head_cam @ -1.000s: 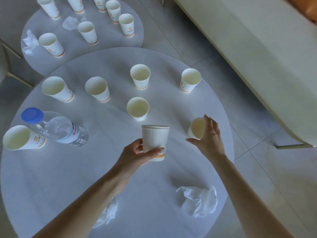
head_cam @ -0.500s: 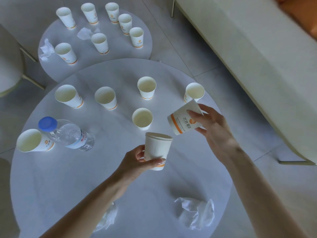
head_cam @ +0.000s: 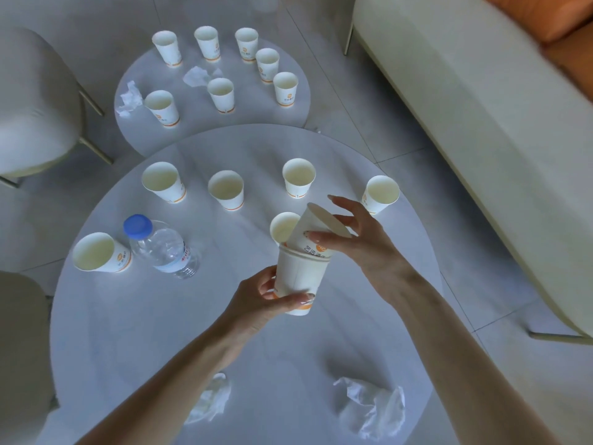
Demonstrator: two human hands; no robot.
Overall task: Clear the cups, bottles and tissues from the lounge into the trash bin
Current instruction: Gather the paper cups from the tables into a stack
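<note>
Left hand: the left hand (head_cam: 256,297) grips an upright white paper cup with an orange band at its base (head_cam: 300,277), thumb across the front and fingers behind, above the middle of the large round grey table (head_cam: 128,332). A doubled rim line suggests more than one cup is nested there.
Right hand: the right hand (head_cam: 365,252) pinches a second white paper cup (head_cam: 317,229) by its wall, thumb on the printed side and the other fingers spread over the rim.
Key relation: the second cup lies directly above the mouth of the held one, with its base already inside. Its long axis leans, mouth tipped toward the table's right edge. It looks not fully seated, so it probably needs straightening and a push down.
Writing: the tilted cup shows an orange round logo and grey characters, partly under the thumb and not legible. The clear plastic water bottle with a blue cap (head_cam: 163,248), near the left edge, has a label with red print too small to read.
Left on this table: six loose cups, one (head_cam: 282,226) just behind the stack, and two crumpled white tissues (head_cam: 372,409) (head_cam: 210,399) by the near edge.
Smaller round table (head_cam: 253,110): seven cups and two tissues (head_cam: 130,97) (head_cam: 197,75).
Trash bin: not in view.
</note>
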